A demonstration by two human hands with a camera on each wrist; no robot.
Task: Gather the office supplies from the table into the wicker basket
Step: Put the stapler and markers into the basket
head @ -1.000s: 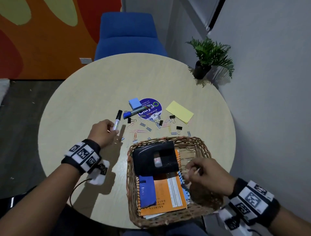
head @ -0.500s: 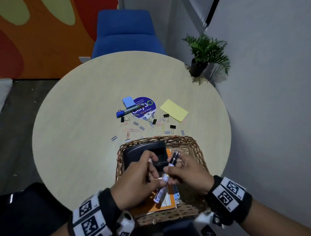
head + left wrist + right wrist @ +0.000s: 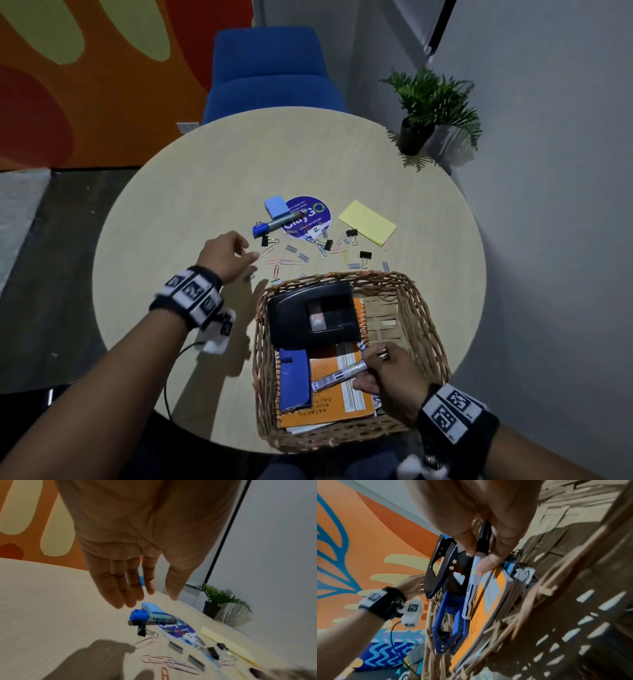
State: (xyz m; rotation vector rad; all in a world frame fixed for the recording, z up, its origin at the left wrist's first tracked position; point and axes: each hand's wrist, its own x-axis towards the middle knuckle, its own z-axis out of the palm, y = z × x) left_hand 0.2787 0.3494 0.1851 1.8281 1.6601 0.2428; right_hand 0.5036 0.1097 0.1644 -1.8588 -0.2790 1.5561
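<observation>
The right hand (image 3: 390,377) pinches a white marker (image 3: 339,376) low inside the wicker basket (image 3: 431,329) — apparently just above the orange notebook (image 3: 329,407). The left hand (image 3: 226,255), fingers loose and holding nothing, hovers near the blue marker (image 3: 274,224) among scattered paper clips (image 3: 284,262).

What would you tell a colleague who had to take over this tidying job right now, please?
Right hand: fingers grip the black-capped marker low over the wicker basket, not yet let go.
Left hand: open, empty, over the table near the blue marker.
Done: hole punch, blue stapler and orange notebook are in the basket.
Left: blue marker, blue eraser, yellow sticky notes, binder clips, paper clips, staple strips.
</observation>
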